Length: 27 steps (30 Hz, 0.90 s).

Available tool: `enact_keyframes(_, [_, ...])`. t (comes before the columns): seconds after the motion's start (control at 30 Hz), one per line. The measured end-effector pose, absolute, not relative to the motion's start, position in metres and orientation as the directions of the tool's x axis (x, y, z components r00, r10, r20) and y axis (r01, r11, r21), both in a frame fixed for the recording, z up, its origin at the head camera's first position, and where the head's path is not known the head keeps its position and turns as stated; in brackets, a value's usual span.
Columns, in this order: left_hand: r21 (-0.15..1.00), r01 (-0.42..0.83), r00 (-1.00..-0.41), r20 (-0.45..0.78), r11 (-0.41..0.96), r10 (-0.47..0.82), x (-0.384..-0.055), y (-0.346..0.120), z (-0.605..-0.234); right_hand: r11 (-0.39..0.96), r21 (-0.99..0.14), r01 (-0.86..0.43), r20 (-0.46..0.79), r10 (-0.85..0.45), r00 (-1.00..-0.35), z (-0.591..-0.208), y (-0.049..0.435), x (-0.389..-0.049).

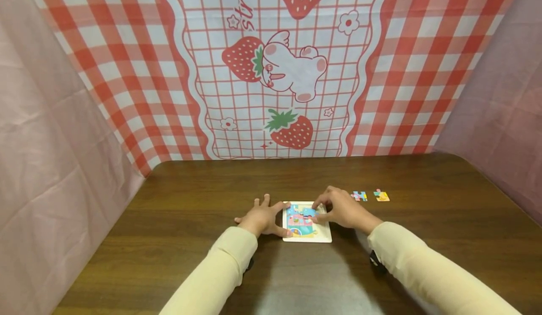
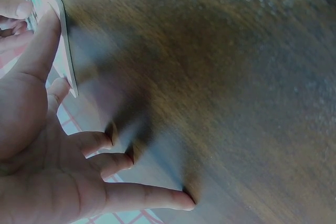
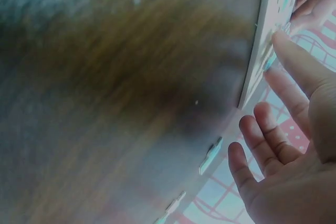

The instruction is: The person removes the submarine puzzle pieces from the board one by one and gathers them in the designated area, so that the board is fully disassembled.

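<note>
A square puzzle tray (image 1: 323,236) with a pale rim lies on the table, its left part filled with colourful pieces. My left hand (image 1: 262,217) rests at its left side, thumb and index finger touching the rim and the other fingers spread over the tabletop. From the right, my right hand (image 1: 344,209) reaches over the tray. Between its thumb and index finger it pinches a jigsaw piece (image 1: 309,213), blue on top, at the upper middle of the picture. In the right wrist view that piece (image 3: 270,62) shows only as a teal edge, partly hidden.
Two loose jigsaw pieces lie to the right of the tray: a blue and pink one (image 1: 360,196) close behind my right hand, and a yellow one (image 1: 382,196) farther right. The brown wooden table (image 1: 190,202) ends at a strawberry-print checked cloth (image 1: 292,70).
</note>
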<state>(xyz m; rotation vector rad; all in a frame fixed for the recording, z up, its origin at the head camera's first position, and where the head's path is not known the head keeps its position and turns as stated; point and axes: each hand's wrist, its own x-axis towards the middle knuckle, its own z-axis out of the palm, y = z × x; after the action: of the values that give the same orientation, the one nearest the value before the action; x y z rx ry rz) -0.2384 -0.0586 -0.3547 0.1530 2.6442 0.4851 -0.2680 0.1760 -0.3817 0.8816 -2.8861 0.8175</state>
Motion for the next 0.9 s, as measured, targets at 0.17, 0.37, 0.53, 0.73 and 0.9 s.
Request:
enact_keyframes(0.17, [0.36, 0.023, -0.892, -0.413, 0.933, 0.181, -0.239, -0.059, -0.354, 0.686, -0.504, -0.525, 0.176, -0.513, -0.84, -0.375, 0.183, -0.267])
enact_keyframes(0.37, [0.362, 0.02, -0.887, -0.423, 0.932, 0.183, -0.239, -0.058, -0.353, 0.679, -0.522, -0.517, 0.196, -0.494, -0.847, -0.369, 0.196, -0.267])
enact_keyframes(0.53, [0.366, 0.029, -0.889, -0.417, 0.93, 0.191, -0.238, -0.058, -0.353, 0.69, -0.522, -0.501, 0.198, -0.474, -0.858, -0.366, 0.211, -0.266])
enact_keyframes(0.73, [0.38, 0.037, -0.894, -0.401, 0.924, 0.2, -0.236, -0.059, -0.353, 0.714, -0.502, -0.489, 0.198, -0.455, -0.868, -0.366, 0.23, -0.262])
enact_keyframes(0.9, [0.378, 0.035, -0.892, -0.405, 0.925, 0.2, -0.236, -0.059, -0.352, 0.732, -0.51, -0.452, 0.136, -0.451, -0.882, -0.367, 0.241, -0.259])
